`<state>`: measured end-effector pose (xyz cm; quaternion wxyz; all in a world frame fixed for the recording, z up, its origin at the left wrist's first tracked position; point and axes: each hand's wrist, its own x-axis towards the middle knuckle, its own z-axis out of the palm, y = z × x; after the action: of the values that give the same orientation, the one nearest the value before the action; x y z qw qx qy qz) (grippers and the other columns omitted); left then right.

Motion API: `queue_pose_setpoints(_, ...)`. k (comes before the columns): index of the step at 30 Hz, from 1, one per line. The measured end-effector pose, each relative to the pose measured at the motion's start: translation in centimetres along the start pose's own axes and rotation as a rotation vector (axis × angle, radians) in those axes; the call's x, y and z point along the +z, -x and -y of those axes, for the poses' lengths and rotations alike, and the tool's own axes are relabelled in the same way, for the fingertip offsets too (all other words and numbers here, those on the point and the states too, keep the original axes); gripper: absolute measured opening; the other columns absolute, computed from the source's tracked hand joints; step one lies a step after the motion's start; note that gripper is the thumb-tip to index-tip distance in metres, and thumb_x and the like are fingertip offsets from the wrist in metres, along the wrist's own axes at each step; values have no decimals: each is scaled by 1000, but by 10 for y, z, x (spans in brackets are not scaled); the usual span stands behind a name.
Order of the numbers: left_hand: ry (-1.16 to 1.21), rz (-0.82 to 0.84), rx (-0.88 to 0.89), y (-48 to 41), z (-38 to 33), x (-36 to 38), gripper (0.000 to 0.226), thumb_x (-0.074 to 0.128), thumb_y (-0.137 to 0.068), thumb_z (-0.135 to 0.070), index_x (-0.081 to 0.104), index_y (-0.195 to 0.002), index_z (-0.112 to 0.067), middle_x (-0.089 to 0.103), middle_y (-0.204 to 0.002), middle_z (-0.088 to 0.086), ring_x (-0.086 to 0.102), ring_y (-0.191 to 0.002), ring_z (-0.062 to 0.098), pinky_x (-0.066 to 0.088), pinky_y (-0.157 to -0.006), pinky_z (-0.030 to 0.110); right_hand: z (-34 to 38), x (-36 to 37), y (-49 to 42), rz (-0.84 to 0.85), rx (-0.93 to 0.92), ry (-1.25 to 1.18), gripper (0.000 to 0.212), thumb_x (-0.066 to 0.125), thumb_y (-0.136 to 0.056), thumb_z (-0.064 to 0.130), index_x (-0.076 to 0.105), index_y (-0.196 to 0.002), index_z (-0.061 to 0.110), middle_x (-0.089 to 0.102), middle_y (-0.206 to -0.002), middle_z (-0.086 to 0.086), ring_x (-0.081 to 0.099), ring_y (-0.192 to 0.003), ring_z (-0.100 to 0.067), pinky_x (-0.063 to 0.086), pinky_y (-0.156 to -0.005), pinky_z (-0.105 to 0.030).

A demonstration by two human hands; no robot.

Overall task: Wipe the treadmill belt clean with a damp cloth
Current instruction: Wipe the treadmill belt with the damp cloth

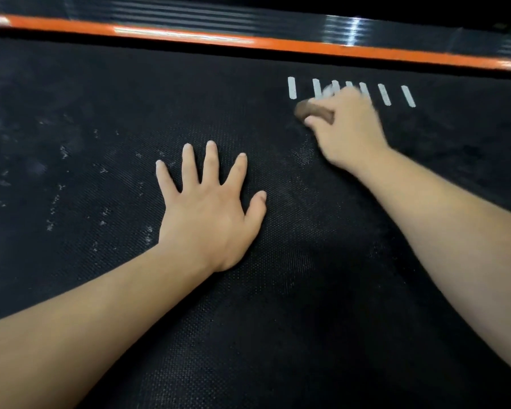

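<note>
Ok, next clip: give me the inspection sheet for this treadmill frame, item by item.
Surface: black textured belt, with whitish specks scattered over its left part and a faint haze near the middle.
Job's things: brown cloth, bunched, on the belt beside the white dashes.
Clutter: nothing seen.
Grippers: left hand flat on the belt, fingers spread; right hand grips the cloth, blurred.
Cables: nothing seen.
Surroundings: orange strip along the belt's far edge, with a glossy black ribbed rail beyond it.
</note>
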<state>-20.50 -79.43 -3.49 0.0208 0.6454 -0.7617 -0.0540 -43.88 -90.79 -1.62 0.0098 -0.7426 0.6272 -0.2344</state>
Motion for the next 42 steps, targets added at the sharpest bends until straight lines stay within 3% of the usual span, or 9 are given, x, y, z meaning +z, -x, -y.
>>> queue_pose_setpoints(4, -7, 27, -8, 0, -2, -3, 79, 3, -92, -70, 7, -163, -36, 0, -172, 12, -9, -157, 40, -3, -120, 70, 19, 0, 13, 153, -242, -95, 24, 61, -94, 38, 72, -115, 36, 55, -93, -6, 51, -93, -22, 43, -84, -35)
queue_pose_setpoints(9, 142, 6, -52, -19, -21, -13, 63, 24, -101, -65, 35, -147, -24, 17, -164, 23, -2, -157, 41, -3, -119, 72, -5, 11, -38, -8, 96, 12, 27, 60, -93, 43, 74, -112, 33, 53, -99, -7, 55, -98, -29, 42, -84, -32)
queue_pose_setpoints(13, 90, 43, -69, -32, -34, -5, 72, 10, -99, -71, 5, -162, -38, -7, -172, 10, -18, -155, 44, -10, -113, 78, 11, 11, -7, 151, -229, -135, 28, 63, -94, 37, 71, -121, 35, 53, -95, -2, 50, -94, -18, 37, -83, -29)
queue_pose_setpoints(18, 18, -21, -25, -31, -33, 3, 78, 2, -94, -73, -1, -163, -36, -7, -173, 10, -17, -155, 45, -8, -115, 77, -43, 9, -75, -91, 170, -9, 22, 62, -93, 39, 76, -104, 26, 62, -102, -8, 61, -99, -29, 45, -84, -32)
queue_pose_setpoints(24, 17, -41, -32, -32, -35, 3, 79, 5, -94, -74, 4, -163, -36, -2, -173, 11, -15, -156, 43, -7, -116, 76, -30, 12, -64, 100, -191, -21, 17, 60, -96, 36, 74, -104, 29, 52, -93, -6, 48, -89, -22, 30, -75, -30)
queue_pose_setpoints(28, 26, -31, -18, -31, -35, 3, 78, 6, -95, -74, 4, -163, -36, -4, -173, 11, -16, -156, 43, -8, -116, 75, -76, 7, -105, -129, 289, 69, 20, 63, -92, 39, 71, -96, 22, 65, -93, -2, 63, -98, -31, 43, -78, -31)
queue_pose_setpoints(33, 15, -15, -31, -33, -34, 1, 79, 3, -93, -75, 0, -163, -37, -6, -173, 9, -18, -156, 42, -6, -116, 75, -44, 19, -80, 77, -98, -7, 19, 59, -96, 38, 74, -105, 30, 53, -96, -7, 49, -90, -25, 35, -77, -33)
queue_pose_setpoints(38, 30, -7, -28, -32, -35, 1, 79, 2, -92, -75, -1, -162, -38, -8, -173, 8, -18, -156, 41, -8, -117, 74, -91, -5, -101, -84, 272, 118, 17, 63, -93, 37, 68, -91, 21, 62, -93, -5, 61, -98, -33, 43, -77, -32)
queue_pose_setpoints(42, 19, -10, -40, -32, -34, 0, 80, 1, -91, -76, 1, -162, -38, -5, -173, 8, -15, -156, 41, -6, -117, 75, -62, 5, -70, 69, -2, -3, 19, 61, -96, 38, 75, -104, 28, 57, -97, -6, 53, -89, -25, 37, -77, -32)
